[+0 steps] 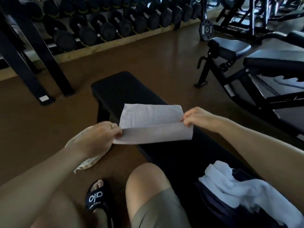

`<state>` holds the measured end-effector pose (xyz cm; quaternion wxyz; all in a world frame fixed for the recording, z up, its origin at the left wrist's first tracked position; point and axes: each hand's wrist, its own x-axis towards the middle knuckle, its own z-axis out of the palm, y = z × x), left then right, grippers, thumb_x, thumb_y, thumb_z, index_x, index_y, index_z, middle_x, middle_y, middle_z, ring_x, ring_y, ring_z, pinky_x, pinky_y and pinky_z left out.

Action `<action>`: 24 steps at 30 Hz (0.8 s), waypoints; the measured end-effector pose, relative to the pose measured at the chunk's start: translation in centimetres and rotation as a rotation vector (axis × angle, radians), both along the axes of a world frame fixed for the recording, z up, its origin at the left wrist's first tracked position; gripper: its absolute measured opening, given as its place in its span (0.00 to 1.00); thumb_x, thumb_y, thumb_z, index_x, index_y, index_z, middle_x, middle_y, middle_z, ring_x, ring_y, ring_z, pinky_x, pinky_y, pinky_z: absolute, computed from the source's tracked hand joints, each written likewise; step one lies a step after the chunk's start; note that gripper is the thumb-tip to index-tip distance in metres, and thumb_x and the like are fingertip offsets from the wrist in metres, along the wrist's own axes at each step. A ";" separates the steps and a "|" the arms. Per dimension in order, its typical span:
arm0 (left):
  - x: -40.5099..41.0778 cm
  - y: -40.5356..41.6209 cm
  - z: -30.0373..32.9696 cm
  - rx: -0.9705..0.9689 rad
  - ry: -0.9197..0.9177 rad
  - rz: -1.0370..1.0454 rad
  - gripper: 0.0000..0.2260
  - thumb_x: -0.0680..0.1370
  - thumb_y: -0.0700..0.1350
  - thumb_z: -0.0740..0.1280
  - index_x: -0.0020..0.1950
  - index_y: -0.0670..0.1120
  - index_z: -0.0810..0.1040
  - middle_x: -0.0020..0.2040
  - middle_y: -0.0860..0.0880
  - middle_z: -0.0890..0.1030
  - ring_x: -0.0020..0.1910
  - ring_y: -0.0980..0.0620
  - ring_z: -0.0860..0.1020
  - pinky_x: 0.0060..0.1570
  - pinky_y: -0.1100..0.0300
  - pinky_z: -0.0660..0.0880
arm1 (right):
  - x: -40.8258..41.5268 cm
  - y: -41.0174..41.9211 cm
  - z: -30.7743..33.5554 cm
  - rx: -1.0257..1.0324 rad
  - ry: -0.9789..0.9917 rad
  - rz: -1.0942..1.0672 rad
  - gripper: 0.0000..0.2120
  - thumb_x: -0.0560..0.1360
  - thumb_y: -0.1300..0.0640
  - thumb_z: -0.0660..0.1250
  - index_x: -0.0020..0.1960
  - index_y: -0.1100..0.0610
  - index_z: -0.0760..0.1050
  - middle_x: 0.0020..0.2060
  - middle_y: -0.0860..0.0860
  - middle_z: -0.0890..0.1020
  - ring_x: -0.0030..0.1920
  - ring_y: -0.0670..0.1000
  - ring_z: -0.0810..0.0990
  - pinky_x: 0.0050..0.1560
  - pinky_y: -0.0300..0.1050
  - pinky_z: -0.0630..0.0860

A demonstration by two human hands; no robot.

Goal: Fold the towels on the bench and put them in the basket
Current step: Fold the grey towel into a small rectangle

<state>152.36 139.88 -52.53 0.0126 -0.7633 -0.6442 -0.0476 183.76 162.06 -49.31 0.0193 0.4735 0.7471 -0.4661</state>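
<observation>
— Towels: how many?
— Two. One grey towel point(153, 124) is over the bench point(125, 91), pinched by the left hand point(100, 137) and the right hand point(197, 116). One white towel point(230, 183) lies on the near end.
— Hands?
— Two, both gripping.

A dim gym with a brown floor point(148, 60), a long dumbbell rack point(102, 25) along the far wall, and an adjustable bench point(246, 63) at right.

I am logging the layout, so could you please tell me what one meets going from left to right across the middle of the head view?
Basket → left hand → grey towel → right hand → neighbouring incline bench.
</observation>
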 end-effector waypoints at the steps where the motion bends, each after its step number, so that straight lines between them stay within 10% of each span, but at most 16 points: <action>1: 0.5 -0.7 -1.0 -0.040 0.005 -0.018 0.14 0.76 0.34 0.65 0.54 0.51 0.81 0.47 0.55 0.79 0.45 0.55 0.75 0.48 0.62 0.72 | 0.4 -0.6 -0.5 -0.012 -0.021 0.020 0.04 0.70 0.66 0.67 0.38 0.61 0.74 0.42 0.57 0.75 0.46 0.55 0.72 0.47 0.52 0.71; 8: 2.4 -1.3 -1.1 -0.212 -0.332 0.227 0.10 0.81 0.36 0.58 0.50 0.51 0.72 0.43 0.55 0.76 0.42 0.56 0.74 0.42 0.57 0.67 | 1.1 -1.6 -2.1 -0.061 -0.043 0.001 0.09 0.73 0.65 0.65 0.36 0.58 0.68 0.37 0.54 0.68 0.40 0.52 0.66 0.42 0.47 0.64; 20: 1.3 6.9 0.3 0.137 -0.797 0.583 0.12 0.83 0.37 0.54 0.54 0.48 0.74 0.48 0.48 0.77 0.44 0.54 0.74 0.41 0.59 0.70 | -1.7 1.7 -4.4 -0.154 0.212 -0.496 0.10 0.82 0.56 0.63 0.60 0.54 0.78 0.55 0.54 0.81 0.55 0.54 0.80 0.51 0.50 0.79; 24: 0.7 9.7 -0.7 0.122 -0.818 0.635 0.13 0.84 0.38 0.54 0.54 0.48 0.78 0.50 0.51 0.78 0.48 0.56 0.75 0.42 0.64 0.69 | -2.8 2.9 -6.2 0.089 0.180 -0.542 0.08 0.80 0.55 0.62 0.50 0.58 0.77 0.47 0.55 0.81 0.46 0.51 0.79 0.46 0.47 0.76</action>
